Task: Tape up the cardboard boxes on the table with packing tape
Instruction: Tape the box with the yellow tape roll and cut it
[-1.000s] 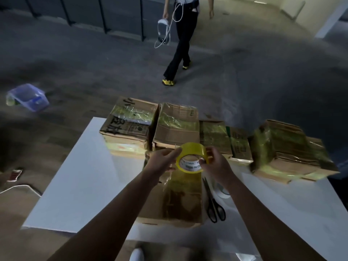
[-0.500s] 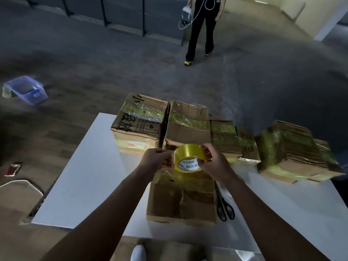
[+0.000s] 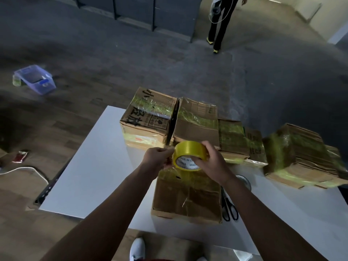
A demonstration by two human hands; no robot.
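A yellow roll of packing tape (image 3: 188, 153) is held in the air above the near cardboard box (image 3: 188, 196). My right hand (image 3: 212, 161) grips the roll from the right side. My left hand (image 3: 158, 157) pinches at the roll's left edge, where the tape end seems to be. The near box lies flat on the white table (image 3: 98, 166) and has clear tape across its top. Behind it stand two taped boxes, one with black writing (image 3: 148, 117) and a plain one (image 3: 197, 123).
Black scissors (image 3: 228, 208) lie right of the near box, with another tape roll (image 3: 243, 180) beyond them. More taped boxes (image 3: 299, 157) fill the right. A person (image 3: 220, 21) stands far off on the floor. A purple bin (image 3: 34, 79) lies at left.
My left hand has shifted from the roll's top to pinching at its left edge. The roll has tilted slightly. The person in the background has walked farther away to the right.
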